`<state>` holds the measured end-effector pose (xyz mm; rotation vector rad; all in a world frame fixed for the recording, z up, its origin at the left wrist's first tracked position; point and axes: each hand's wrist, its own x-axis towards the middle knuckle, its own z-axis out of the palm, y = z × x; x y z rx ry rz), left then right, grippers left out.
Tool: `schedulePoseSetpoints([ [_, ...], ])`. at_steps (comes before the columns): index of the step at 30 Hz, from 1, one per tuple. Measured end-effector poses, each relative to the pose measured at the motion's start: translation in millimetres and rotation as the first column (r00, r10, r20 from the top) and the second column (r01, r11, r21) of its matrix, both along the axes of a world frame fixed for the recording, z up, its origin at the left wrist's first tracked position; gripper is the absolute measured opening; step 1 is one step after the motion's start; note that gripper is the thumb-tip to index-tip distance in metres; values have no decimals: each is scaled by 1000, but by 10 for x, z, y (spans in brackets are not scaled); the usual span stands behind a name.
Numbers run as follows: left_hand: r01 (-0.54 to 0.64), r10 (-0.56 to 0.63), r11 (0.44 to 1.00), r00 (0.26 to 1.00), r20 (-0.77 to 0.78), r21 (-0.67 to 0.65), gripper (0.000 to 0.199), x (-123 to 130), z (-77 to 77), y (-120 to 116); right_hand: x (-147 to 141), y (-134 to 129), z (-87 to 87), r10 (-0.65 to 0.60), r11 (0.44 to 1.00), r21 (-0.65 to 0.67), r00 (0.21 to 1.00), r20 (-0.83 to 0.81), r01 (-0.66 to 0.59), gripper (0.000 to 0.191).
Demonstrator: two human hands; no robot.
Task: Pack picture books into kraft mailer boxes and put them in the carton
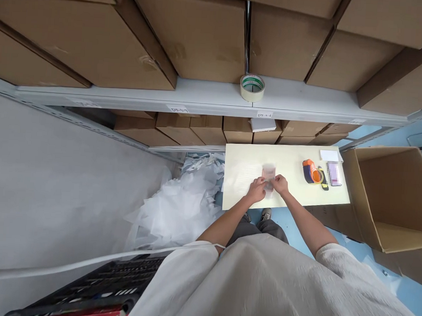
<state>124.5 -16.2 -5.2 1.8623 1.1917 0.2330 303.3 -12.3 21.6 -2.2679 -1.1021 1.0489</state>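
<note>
Over the cream-coloured table [246, 155], both hands meet at a small flat pinkish packet [269, 171] that looks partly clear, like plastic. Its far end is blurred, so its exact kind does not show. My left hand [257, 190] has its fingers closed on the packet's left side, with a ring on one finger. From the right, my right hand [280, 184] pinches the packet's edge. Fingertips of the two hands nearly touch and cover its middle. To the right lie an orange and dark-blue tape dispenser [312, 172] and a yellow-and-black cutter [324, 179].
A purple pixelated item [333, 174] and a white card [329, 155] lie at the table's right end. An open carton [392, 200] stands right of it. White plastic sheets [180, 199] are heaped left. Shelves of boxes hold a tape roll [252, 88]. A black crate [119, 280] is lower left.
</note>
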Motion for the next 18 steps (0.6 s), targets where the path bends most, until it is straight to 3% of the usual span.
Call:
schedulePoseSetpoints([
  [2, -34, 42, 996, 995, 96, -87, 47, 164, 27, 29, 107, -7, 86, -10, 1000, 17, 1000, 13, 10, 21],
  [4, -121, 166, 967, 967, 192, -226, 34, 273, 52, 41, 169, -16, 154, -21, 999, 23, 998, -55, 22, 22],
  [6, -215, 313, 908, 919, 240, -359, 27, 302, 72, 43, 176, -24, 198, -45, 999, 1, 972, -229, 46, 24],
  [8, -255, 382, 869, 891, 246, -424, 29, 256, 80, 50, 130, -24, 217, -84, 996, -44, 906, -415, 73, 32],
  [10, -272, 383, 869, 899, 213, -414, 28, 163, 68, 76, 44, -14, 209, -110, 994, -75, 843, -527, 83, 38],
  [14, -377, 406, 885, 912, 56, -274, 7, -40, -25, 185, -146, 9, 105, -96, 995, -89, 789, -607, 53, 35],
  [18, -451, 424, 878, 889, -175, -162, 9, -157, -151, 293, -230, -11, -92, -71, 995, -98, 872, -485, 27, 23],
])
